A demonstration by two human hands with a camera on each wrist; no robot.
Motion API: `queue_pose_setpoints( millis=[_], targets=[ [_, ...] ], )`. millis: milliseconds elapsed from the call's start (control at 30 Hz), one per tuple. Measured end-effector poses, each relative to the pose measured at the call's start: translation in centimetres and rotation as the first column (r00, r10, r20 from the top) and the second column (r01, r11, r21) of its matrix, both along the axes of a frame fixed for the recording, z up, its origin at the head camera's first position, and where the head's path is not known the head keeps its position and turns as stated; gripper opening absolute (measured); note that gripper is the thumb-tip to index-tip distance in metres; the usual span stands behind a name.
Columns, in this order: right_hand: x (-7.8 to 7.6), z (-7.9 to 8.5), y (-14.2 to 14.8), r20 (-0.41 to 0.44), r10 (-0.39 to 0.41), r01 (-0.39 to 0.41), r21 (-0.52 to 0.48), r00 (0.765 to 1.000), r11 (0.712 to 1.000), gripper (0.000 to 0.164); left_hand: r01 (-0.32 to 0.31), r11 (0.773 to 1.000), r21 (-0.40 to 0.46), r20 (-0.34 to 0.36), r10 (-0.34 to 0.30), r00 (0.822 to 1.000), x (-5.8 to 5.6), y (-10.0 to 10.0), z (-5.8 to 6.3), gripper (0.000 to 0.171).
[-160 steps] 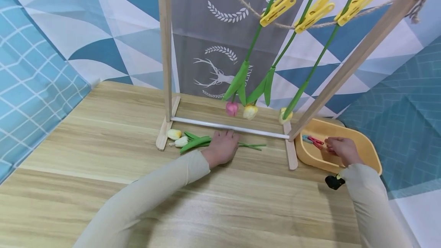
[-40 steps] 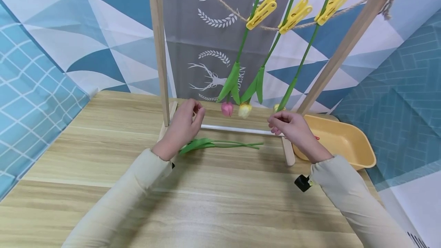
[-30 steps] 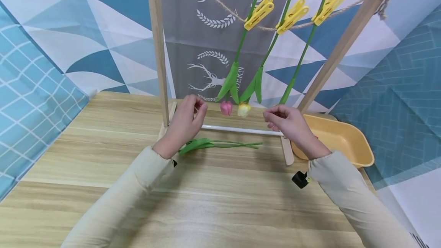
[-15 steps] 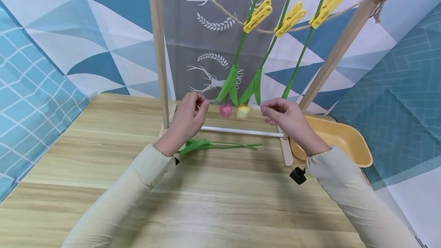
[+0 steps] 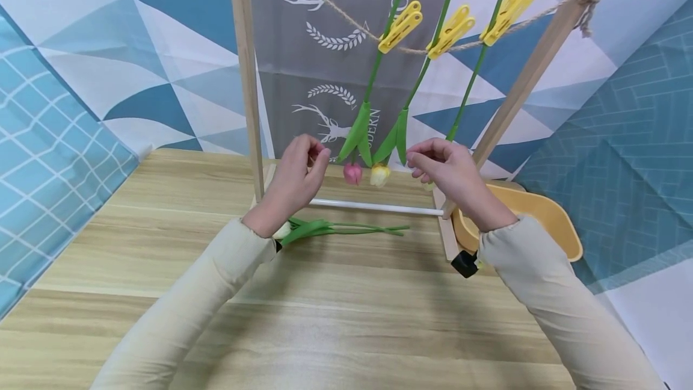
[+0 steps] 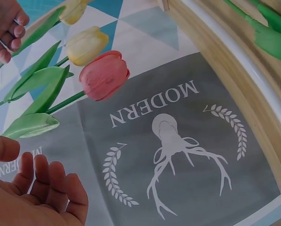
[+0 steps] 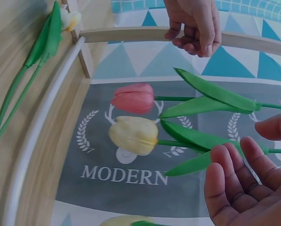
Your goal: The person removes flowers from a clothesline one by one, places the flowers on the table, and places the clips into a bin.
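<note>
Three tulips hang upside down from a rope, each stem in a yellow clothespin (image 5: 400, 27). The pink tulip (image 5: 353, 174) and a pale yellow tulip (image 5: 380, 175) dangle between the hands; the third bloom is mostly hidden behind the right hand in the head view. My left hand (image 5: 298, 176) is raised left of the pink tulip, fingers loosely curled, holding nothing. To the right of the pale yellow bloom is my right hand (image 5: 446, 173), also loosely curled; its bare palm shows in the right wrist view. Green-leaved tulips (image 5: 308, 230) lie on the table below.
A wooden frame with a left post (image 5: 246, 77) and right post (image 5: 533, 77) carries the rope (image 5: 330, 3). A white rod (image 5: 379, 206) joins its feet. The orange-yellow tub (image 5: 563, 227) stands at the right, partly behind the right arm.
Earlier my left hand was on the lying tulips and my right was in the tub by the clothespins. Both hands have since risen beside the hanging blooms, lifting slightly over the last second.
</note>
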State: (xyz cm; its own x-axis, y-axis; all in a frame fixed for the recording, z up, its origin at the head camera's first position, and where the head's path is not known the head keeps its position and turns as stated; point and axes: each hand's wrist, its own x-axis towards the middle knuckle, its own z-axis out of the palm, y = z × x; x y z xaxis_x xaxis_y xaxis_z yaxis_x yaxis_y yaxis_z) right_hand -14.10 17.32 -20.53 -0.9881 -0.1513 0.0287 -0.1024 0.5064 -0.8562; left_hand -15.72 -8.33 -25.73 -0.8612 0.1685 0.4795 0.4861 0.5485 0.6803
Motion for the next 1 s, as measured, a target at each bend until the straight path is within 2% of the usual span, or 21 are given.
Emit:
queue_pose_setpoints(
  millis=[267,500,800,1000],
  targets=[
    [-0.2,1.3,-0.8,-0.042,0.008,-0.01,-0.041,0.999,0.999,0.038,0.013,1.0,0.019,0.003,-0.013,1.0,-0.3,0.1,0.5,0.018],
    [-0.5,1.8,-1.2,-0.058,-0.033,0.027,-0.086,0.998,0.996,0.033,0.012,1.0,0.019,0.008,-0.012,1.0,-0.4,0.3,1.0,0.02],
    [-0.6,2.6,-1.4,-0.075,-0.031,0.024,-0.09,0.997,0.996,0.036,0.016,0.999,0.034,-0.025,-0.015,1.0,-0.5,0.9,2.1,0.018],
    [-0.9,3.2,-1.7,-0.104,-0.04,0.03,-0.103,0.994,0.994,0.032,0.031,0.998,0.051,-0.014,-0.03,0.999,-0.7,1.2,2.3,0.019]
  ],
)
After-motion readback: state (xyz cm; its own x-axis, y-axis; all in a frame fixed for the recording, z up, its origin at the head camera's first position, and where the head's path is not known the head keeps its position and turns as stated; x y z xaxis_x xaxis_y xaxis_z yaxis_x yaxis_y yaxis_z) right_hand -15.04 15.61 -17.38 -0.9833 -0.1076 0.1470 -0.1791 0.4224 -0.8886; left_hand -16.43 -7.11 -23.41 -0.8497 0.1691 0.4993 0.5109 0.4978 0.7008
